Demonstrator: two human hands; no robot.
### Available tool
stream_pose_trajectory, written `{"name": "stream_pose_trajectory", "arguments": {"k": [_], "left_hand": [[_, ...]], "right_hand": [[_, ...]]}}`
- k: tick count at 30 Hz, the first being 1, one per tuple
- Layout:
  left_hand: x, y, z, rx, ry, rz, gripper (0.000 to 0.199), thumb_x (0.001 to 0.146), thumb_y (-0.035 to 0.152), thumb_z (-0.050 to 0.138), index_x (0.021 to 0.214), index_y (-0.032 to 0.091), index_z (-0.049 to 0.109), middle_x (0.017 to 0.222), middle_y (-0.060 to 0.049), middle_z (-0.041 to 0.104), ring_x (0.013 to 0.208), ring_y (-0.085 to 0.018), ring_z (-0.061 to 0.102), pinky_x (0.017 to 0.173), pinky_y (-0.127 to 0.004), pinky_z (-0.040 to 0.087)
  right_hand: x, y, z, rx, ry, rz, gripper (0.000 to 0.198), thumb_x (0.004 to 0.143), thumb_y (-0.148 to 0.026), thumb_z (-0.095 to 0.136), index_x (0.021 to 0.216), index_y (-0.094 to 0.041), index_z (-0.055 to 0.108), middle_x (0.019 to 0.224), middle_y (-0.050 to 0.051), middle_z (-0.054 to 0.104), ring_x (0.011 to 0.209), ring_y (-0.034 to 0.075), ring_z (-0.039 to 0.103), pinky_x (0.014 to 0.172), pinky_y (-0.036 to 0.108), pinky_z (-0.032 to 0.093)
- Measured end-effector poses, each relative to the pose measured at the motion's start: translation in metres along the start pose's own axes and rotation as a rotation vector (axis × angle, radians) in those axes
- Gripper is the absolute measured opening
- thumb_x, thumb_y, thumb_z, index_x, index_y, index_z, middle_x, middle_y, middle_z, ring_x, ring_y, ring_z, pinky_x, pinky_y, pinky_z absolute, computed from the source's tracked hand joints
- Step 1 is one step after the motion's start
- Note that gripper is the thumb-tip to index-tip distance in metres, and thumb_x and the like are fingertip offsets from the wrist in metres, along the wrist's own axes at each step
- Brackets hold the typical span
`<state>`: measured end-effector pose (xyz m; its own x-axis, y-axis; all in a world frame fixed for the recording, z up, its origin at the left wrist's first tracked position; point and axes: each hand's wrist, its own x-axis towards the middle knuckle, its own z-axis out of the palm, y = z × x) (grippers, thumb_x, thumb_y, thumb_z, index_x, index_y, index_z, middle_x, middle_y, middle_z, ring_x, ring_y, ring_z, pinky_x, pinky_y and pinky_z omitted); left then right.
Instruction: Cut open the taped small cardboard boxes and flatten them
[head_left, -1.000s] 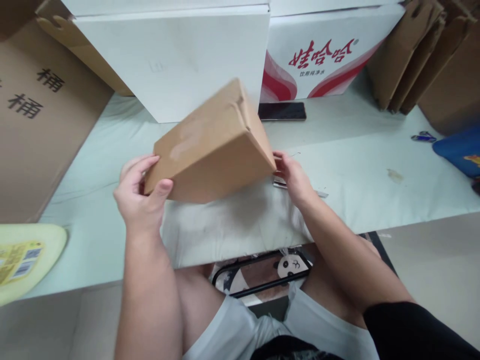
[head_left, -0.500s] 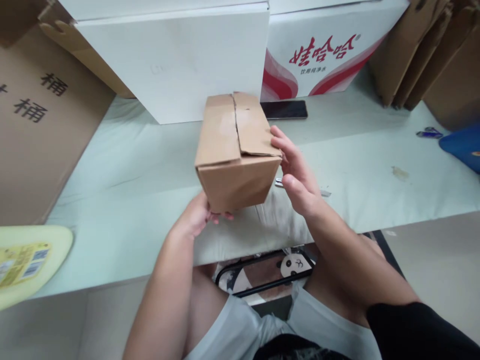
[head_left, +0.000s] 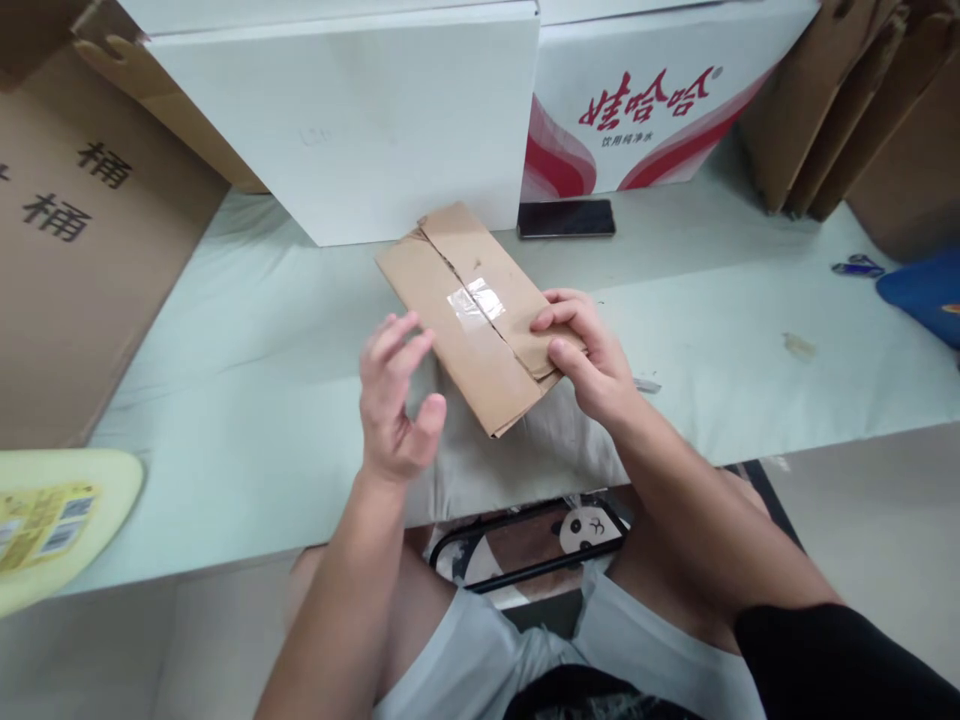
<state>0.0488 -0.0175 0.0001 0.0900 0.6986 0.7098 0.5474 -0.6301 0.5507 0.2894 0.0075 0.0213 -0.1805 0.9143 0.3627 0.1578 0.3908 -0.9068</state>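
two flaps [head_left: 517,290] folded down, clear tape [head_left: 487,297] mid-seam, its ends look untaped to us | smooth matte cardboard box [head_left: 457,345] angled at or just over the wrinkly pale-green tabletop [head_left: 262,400] | our right hand [head_left: 589,350] grips its near right end, our left hand [head_left: 397,400] half-open beside it, touching? can't tell

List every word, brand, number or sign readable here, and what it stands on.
"娃哈哈": red, on the white-and-red box; circled mark beside it too small.
"饮用纯净水": dark, same box.
"桶", twice: large carton at left; a mark at the picture's edge is cut off.
Too small or blurred: print on the yellow label, faint mark on the plain white box.
No text seen: small brown box in the right hand.
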Motion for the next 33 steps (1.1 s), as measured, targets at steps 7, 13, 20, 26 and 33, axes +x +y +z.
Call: {"name": "stream_pose_trajectory", "arguments": {"k": [7, 13, 20, 26, 33], "left_hand": [[-0.001, 0.0, 0.005, 0.062, -0.119, 0.082, 0.046, 0.101, 0.046, 0.045, 0.143, 0.03, 0.055, 0.152, -0.011, 0.051, 0.144, -0.033, 0.047, 0.124, -0.057, 0.035], [-0.002, 0.0, 0.006, 0.042, -0.104, 0.089, 0.045, 0.102, 0.044, 0.045, 0.143, 0.03, 0.054, 0.15, -0.012, 0.051, 0.143, -0.031, 0.047, 0.125, -0.055, 0.034], [-0.002, 0.001, 0.007, 0.053, -0.117, 0.054, 0.045, 0.101, 0.047, 0.043, 0.142, 0.03, 0.055, 0.15, -0.012, 0.052, 0.143, -0.032, 0.048, 0.124, -0.057, 0.035], [-0.003, 0.002, 0.011, 0.06, -0.093, 0.055, 0.045, 0.102, 0.048, 0.041, 0.142, 0.031, 0.055, 0.148, -0.012, 0.051, 0.143, -0.031, 0.048, 0.124, -0.056, 0.036], [-0.002, 0.003, 0.011, -0.019, -0.089, 0.032, 0.045, 0.101, 0.048, 0.047, 0.143, 0.036, 0.055, 0.149, -0.008, 0.052, 0.143, -0.029, 0.048, 0.125, -0.054, 0.035]], "right_hand": [[0.01, 0.012, -0.029, -0.413, 0.107, 0.425, 0.035, 0.086, -0.037, 0.049, 0.117, -0.023, 0.057, 0.116, 0.01, 0.069, 0.102, 0.026, 0.066, 0.094, 0.045, 0.052], [0.004, 0.02, -0.053, -1.009, -0.442, 0.589, 0.032, 0.08, -0.032, 0.065, 0.109, -0.021, 0.067, 0.111, 0.015, 0.066, 0.105, 0.032, 0.061, 0.083, 0.04, 0.047], [0.011, 0.017, -0.054, -0.905, -0.181, 0.677, 0.013, 0.09, -0.034, 0.057, 0.09, -0.021, 0.06, 0.094, 0.008, 0.07, 0.08, 0.022, 0.06, 0.068, 0.033, 0.037], [0.016, 0.013, -0.051, -0.54, 0.126, 0.619, 0.012, 0.086, -0.032, 0.057, 0.081, -0.021, 0.055, 0.077, 0.002, 0.063, 0.069, 0.017, 0.055, 0.072, 0.033, 0.042], [0.021, 0.018, -0.054, -0.127, 0.569, 0.303, 0.027, 0.084, -0.048, 0.051, 0.086, -0.026, 0.035, 0.074, -0.003, 0.047, 0.057, 0.012, 0.048, 0.055, 0.028, 0.04]]}}
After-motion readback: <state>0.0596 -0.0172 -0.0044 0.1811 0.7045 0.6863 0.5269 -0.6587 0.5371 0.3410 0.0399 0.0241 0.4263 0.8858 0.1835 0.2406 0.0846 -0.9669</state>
